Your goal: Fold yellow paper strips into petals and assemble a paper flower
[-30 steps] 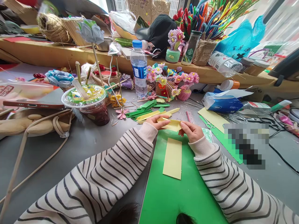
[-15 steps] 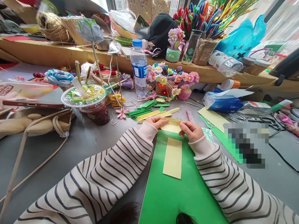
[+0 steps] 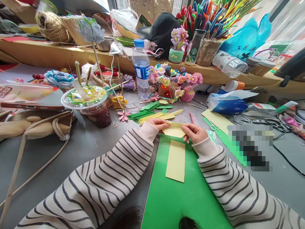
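Held in both hands above the far end of a smooth green mat [image 3: 164, 203]: a folded pale-yellow paper strip [image 3: 175, 130], creased along its far edge. Pinched at the left end between the thumb and fingers of the left hand [image 3: 159, 124]; pinched at the right end by the right hand [image 3: 194, 133], with lower fingers curled beneath.

Nearer on the mat, lying flat and apart from both hands, a plain pale-yellow paper rectangle [image 3: 175, 162]. Just beyond the left hand, on the gray tabletop [image 3: 111, 143], long pointed yellow paper strips [image 3: 176, 114] beside a pile of folded green paper strips [image 3: 147, 108].

To the right, small scissors with light-green handles [image 3: 213, 126], near a larger pale-yellow sheet [image 3: 219, 122] and a long bright-green paper piece [image 3: 234, 149]. Farther right, a blue-and-white tissue pack [image 3: 227, 104].

To the left, a pink paper flower [image 3: 123, 115] and a clear domed plastic cup [image 3: 96, 115] of dark drink. Behind the strips, an upright blue-capped water bottle [image 3: 142, 76] near pink, yellow and blue fuzzy flowers [image 3: 160, 74].

On the brown-covered ledge [image 3: 159, 62] at the back, a black cap [image 3: 162, 30] and a woven twine basket [image 3: 207, 52] near multicolored fuzzy stems [image 3: 212, 22].
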`<state>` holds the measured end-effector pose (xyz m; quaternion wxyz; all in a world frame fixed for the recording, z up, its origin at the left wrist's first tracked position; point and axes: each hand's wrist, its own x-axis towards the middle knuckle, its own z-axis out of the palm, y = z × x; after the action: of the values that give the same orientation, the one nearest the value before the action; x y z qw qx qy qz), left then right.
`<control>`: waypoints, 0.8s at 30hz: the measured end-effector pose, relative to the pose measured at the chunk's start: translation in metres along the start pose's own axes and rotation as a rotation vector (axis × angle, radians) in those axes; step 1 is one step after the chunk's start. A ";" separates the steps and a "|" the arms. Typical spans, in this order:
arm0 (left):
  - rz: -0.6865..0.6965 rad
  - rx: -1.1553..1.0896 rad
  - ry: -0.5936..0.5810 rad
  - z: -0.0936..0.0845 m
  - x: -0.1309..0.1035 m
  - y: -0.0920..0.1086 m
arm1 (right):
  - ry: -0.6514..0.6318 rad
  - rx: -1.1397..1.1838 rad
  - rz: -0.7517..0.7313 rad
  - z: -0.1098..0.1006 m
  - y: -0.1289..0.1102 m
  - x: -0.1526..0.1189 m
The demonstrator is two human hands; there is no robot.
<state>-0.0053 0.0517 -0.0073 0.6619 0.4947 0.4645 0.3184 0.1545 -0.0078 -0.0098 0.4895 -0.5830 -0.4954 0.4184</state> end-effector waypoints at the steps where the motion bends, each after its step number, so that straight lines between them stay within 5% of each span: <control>1: 0.000 0.011 0.004 -0.001 0.000 0.001 | -0.010 0.001 0.001 0.000 0.000 0.000; 10: -0.014 0.118 -0.060 -0.004 -0.001 0.006 | -0.039 0.039 -0.050 -0.002 0.000 0.000; 19: -0.052 -0.025 -0.064 -0.003 -0.002 0.008 | -0.059 0.111 -0.017 -0.002 0.001 0.003; 24: -0.011 -0.055 -0.170 -0.005 0.000 0.003 | -0.097 0.063 -0.018 -0.001 0.002 0.002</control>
<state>-0.0100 0.0546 -0.0054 0.7139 0.4992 0.4005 0.2843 0.1561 -0.0057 -0.0112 0.4868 -0.5417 -0.5105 0.4570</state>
